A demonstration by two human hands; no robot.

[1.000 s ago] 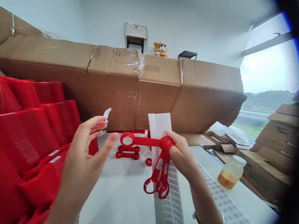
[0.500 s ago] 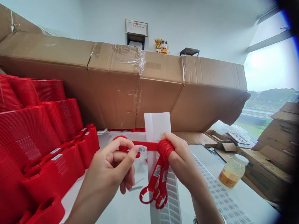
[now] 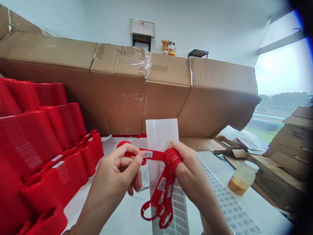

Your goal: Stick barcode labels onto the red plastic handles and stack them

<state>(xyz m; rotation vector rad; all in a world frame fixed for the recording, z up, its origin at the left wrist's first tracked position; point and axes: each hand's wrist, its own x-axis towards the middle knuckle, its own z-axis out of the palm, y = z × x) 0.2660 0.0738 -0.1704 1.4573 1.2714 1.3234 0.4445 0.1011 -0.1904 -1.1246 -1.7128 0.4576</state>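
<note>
- Left hand [image 3: 114,186], grip pinched: white barcode label [image 3: 148,154] pressed onto a flat red plastic handle [image 3: 156,155], lower centre of the frame.
- Right hand [image 3: 192,168], grip closed around a red ring-ended bundle [image 3: 173,160]; two hanging handles [image 3: 158,192] already labelled, this one being done.

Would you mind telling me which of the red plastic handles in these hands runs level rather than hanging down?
It is the handle stretched sideways between both hands, its ring end under the left hand; the other two hang down from the right hand.
</note>
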